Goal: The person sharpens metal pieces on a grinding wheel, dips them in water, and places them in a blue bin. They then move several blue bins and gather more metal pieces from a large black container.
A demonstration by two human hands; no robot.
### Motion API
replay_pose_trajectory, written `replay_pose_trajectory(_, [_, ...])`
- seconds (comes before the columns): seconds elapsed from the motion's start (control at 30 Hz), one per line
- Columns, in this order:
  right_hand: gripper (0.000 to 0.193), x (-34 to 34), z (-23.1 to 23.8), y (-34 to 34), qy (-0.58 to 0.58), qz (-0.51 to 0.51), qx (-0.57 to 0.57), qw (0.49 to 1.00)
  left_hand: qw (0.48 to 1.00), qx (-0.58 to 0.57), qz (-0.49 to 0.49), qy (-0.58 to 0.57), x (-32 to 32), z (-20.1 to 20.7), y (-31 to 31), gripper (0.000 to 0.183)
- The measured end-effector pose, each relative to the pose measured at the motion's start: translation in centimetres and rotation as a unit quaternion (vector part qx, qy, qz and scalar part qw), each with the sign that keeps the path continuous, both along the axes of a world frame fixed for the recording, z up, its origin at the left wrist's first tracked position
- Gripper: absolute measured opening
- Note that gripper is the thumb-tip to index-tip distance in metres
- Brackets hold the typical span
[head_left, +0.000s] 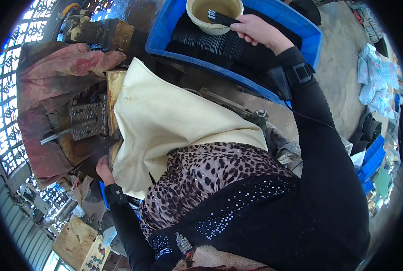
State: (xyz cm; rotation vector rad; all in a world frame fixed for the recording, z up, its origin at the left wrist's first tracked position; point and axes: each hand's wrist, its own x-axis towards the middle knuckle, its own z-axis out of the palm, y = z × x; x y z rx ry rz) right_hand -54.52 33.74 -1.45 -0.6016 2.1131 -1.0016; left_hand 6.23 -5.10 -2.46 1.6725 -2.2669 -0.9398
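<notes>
My right hand [260, 32] is closed around a small bunch of thin black strips [223, 18] with pale, shiny tips. It holds them over a cream bowl [216, 30] with cloudy yellowish liquid in it. That bowl stands in a blue plastic crate [199, 62], on or against tightly stacked black strips [212, 44]. At the lower left, my left hand [104, 170] is beside the cream apron sheet [165, 108], below a greasy metal machine block [87, 121]. Its fingers are mostly hidden, so their grip cannot be made out.
A stained red cloth [52, 67] drapes over the machine, and a metal rod [56, 136] sticks out from its block. White sacks [375, 79] lie on the floor at the right, near blue bins [373, 158]. A wooden box [77, 239] stands at the lower left.
</notes>
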Motion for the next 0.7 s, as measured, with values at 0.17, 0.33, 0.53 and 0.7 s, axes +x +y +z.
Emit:
replay_pose_trajectory(0.17, [0.021, 1.0, 0.5, 0.5, -0.069, -0.037, -0.058, 0.995, 1.000, 0.013, 0.014, 0.005, 0.0, 0.1, 0.2, 0.024])
replay_pose_trajectory(0.33, [0.022, -2.9, 0.2, -4.1, 0.294, 0.059, 0.049, 0.953, 0.999, 0.020, 0.024, 0.024, -0.1, -0.2, 0.0, 0.023])
replay_pose_trajectory(0.53, [0.030, -4.5, -1.6, -10.0, 0.356, 0.137, 0.255, 0.889, 1.000, -0.016, 0.016, -0.017, -0.8, 0.4, 0.9, 0.022])
replay_pose_trajectory(0.7, [0.030, -4.0, -2.5, -9.3, 0.351, 0.177, 0.231, 0.890, 0.998, -0.055, -0.024, -0.008, -0.6, 0.2, 1.0, 0.022])
